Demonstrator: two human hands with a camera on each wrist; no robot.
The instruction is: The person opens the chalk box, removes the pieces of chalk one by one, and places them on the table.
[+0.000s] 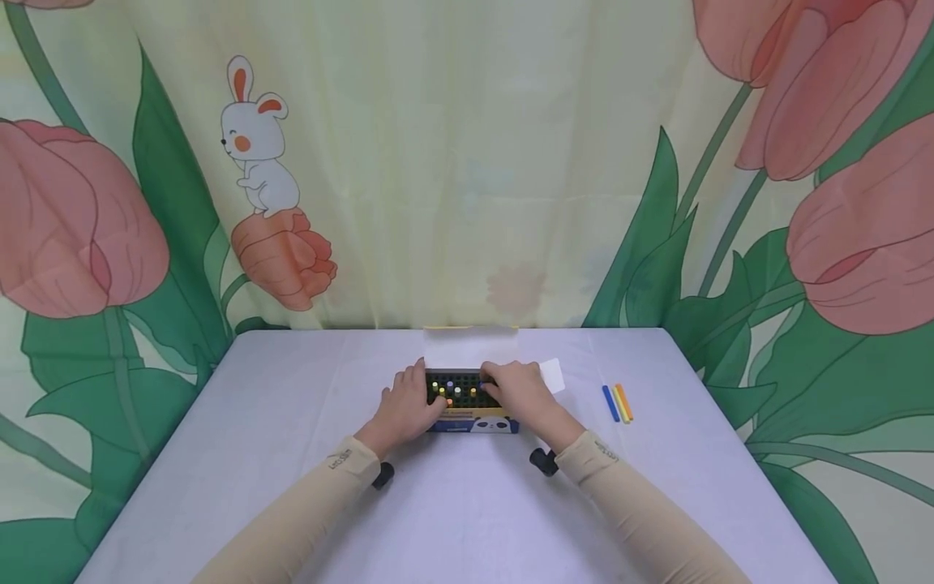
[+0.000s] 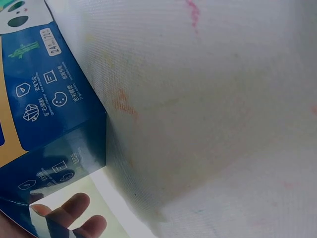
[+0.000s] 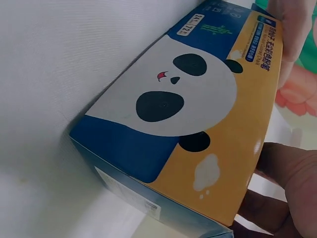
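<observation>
Beige sleeves lead forward to a left hand (image 1: 405,405) and a right hand (image 1: 520,392) that hold the two ends of a blue-and-orange panda-printed box (image 1: 473,423), fingers curled over its edges, on a pale cloth-covered table (image 1: 292,422). Between the hands, the open box shows a black tray of coloured pegs (image 1: 456,391), with its raised lid (image 1: 470,347) just beyond the fingers. Right of the right hand lie a white card (image 1: 552,375) close by and three sticks (image 1: 617,402), blue, yellow and orange, farther off.
</observation>
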